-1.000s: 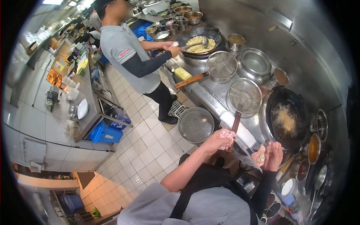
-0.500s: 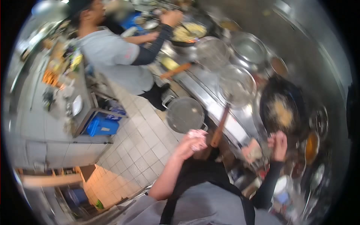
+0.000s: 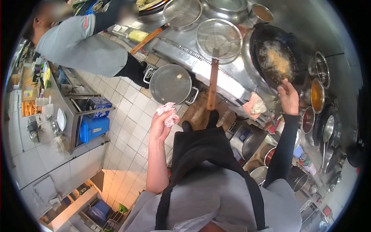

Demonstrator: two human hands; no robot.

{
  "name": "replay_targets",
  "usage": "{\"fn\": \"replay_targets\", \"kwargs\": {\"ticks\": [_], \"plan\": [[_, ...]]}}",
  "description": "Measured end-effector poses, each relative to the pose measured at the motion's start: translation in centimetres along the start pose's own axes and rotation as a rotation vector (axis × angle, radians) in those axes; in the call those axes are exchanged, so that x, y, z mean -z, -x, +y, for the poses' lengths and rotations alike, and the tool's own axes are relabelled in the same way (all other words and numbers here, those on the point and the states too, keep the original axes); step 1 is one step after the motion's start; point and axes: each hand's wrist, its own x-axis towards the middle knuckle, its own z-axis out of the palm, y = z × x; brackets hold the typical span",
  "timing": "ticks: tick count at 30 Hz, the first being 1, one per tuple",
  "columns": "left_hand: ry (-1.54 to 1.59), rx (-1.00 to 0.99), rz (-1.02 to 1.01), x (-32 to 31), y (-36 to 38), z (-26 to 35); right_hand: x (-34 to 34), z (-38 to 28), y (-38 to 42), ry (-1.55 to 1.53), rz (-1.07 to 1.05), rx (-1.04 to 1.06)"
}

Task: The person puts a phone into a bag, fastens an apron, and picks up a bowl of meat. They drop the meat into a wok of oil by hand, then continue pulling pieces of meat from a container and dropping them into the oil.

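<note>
My left hand [image 3: 157, 127] is closed around a crumpled pink-and-white cloth [image 3: 169, 114], held in front of my apron. Beyond it, a two-handled metal pot [image 3: 162, 79] of cloudy liquid stands low down. My right hand [image 3: 290, 99] reaches to the near edge of a black wok [image 3: 262, 69]. Its fingers point toward the wok, partly bent, the thumb apart from them, and I see nothing held. Inside the wok, pale golden food [image 3: 279, 61] sits in bubbling oil. Left of that hand, a folded pink and cream cloth [image 3: 255, 106] lies on the stove edge.
Two wooden-handled strainers [image 3: 218, 36] [image 3: 182, 13] rest along the steel stove. Bowls of orange [image 3: 317, 96] and dark red [image 3: 307, 120] liquid stand right of the wok, near a ladle [image 3: 328, 129]. A co-worker [image 3: 87, 52] stands at the upper left. A blue bin [image 3: 94, 129] sits under the left counter.
My view has shifted, so the pot, stove and co-worker sit higher in it. My right hand has moved closer to the wok's food. The left hand keeps its hold on the cloth.
</note>
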Motion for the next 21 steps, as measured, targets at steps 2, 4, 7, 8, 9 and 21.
{"fn": "replay_targets", "kwargs": {"ticks": [2,4,7,8,9,21], "plan": [[-0.036,0.042,-0.018,1.5,-0.2,0.4,-1.8,-14.6,4.1,-0.033,-0.31,0.083],[-0.102,0.04,-0.056,2.4,-0.4,0.7,-4.4,-25.6,7.7,-0.022,-0.483,0.375],[-0.19,0.093,-0.053,3.9,0.5,1.5,-7.4,-38.3,12.3,0.202,-0.617,0.868],[-0.192,0.107,-0.042,5.0,1.3,1.2,-8.6,-40.7,14.0,0.211,-0.642,0.935],[-0.185,0.125,-0.046,5.6,1.6,0.6,-9.4,-42.9,15.5,0.221,-0.663,0.986],[0.054,0.126,-0.049,13.4,1.9,0.1,-11.4,-47.8,18.5,0.085,-0.722,0.782]]}}
